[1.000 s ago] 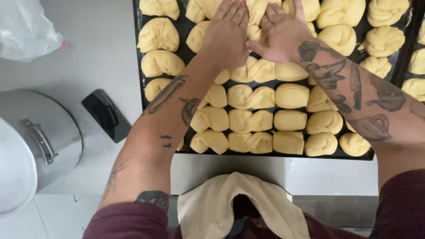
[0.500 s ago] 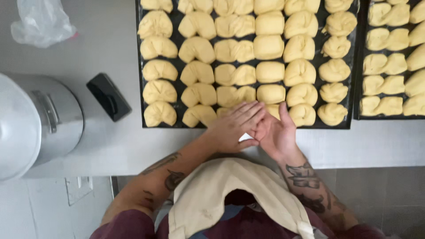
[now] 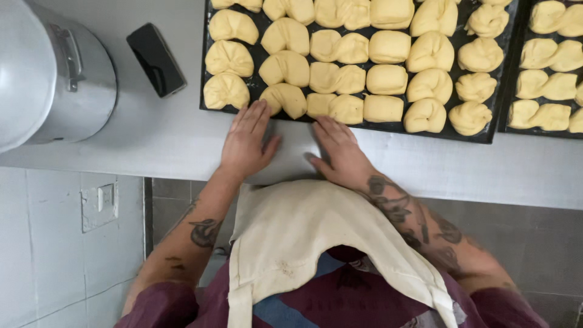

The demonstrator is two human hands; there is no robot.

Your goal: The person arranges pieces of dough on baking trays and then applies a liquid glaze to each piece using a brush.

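Observation:
My left hand (image 3: 246, 141) lies flat on the steel counter (image 3: 152, 133), fingers apart, its fingertips touching the near rim of a black baking tray (image 3: 388, 126). My right hand (image 3: 340, 149) rests flat on the counter a little to the right, fingers spread, just short of the same rim. Neither hand holds anything. The tray carries several rows of pale yellow shaped dough pieces (image 3: 382, 79). A cream apron (image 3: 303, 237) hangs below my hands.
A second black tray (image 3: 509, 91) with more dough pieces stands at the right. A black phone (image 3: 156, 59) lies on the counter at the left, beside a big metal pot (image 3: 48, 73). Tiled wall with a switch plate (image 3: 99, 206) is under the counter edge.
My hands drew back from the far dough rows to the tray's near edge, came together there, and now lie apart and flat on the counter. The view has moved closer.

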